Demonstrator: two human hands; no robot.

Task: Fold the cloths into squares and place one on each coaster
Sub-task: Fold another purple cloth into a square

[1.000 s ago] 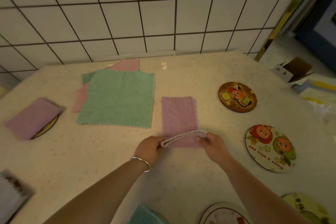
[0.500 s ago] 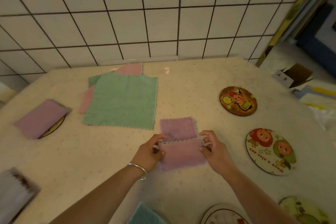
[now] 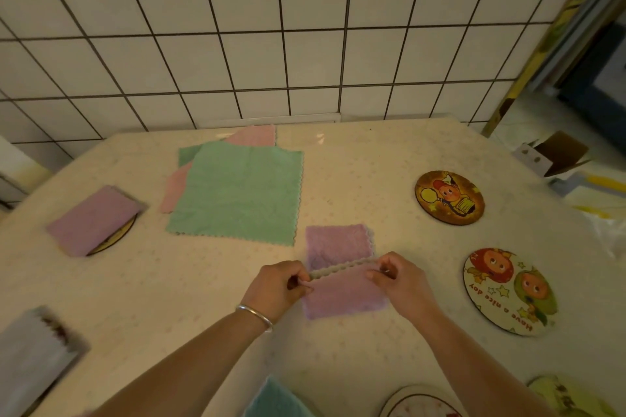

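We see the purple cloth [image 3: 340, 267] half-folded on the table [image 3: 372, 166], its scalloped edge raised. Our left hand [image 3: 279, 288] and right hand [image 3: 399, 281] each pinch one end of that edge, fingers closed. A green cloth [image 3: 237, 193] lies beyond; bare coasters [image 3: 449, 197] sit to the right.

white tiled wall [image 3: 237, 44] with dark grout behind a speckled cream table [image 3: 372, 159]

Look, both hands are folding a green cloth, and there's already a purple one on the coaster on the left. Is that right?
Not quite. The head view shows the left hand and right hand folding a purple cloth, not a green one. The green cloth lies flat and untouched farther back on the table. The rest is right: a folded purple cloth already sits on the left coaster.
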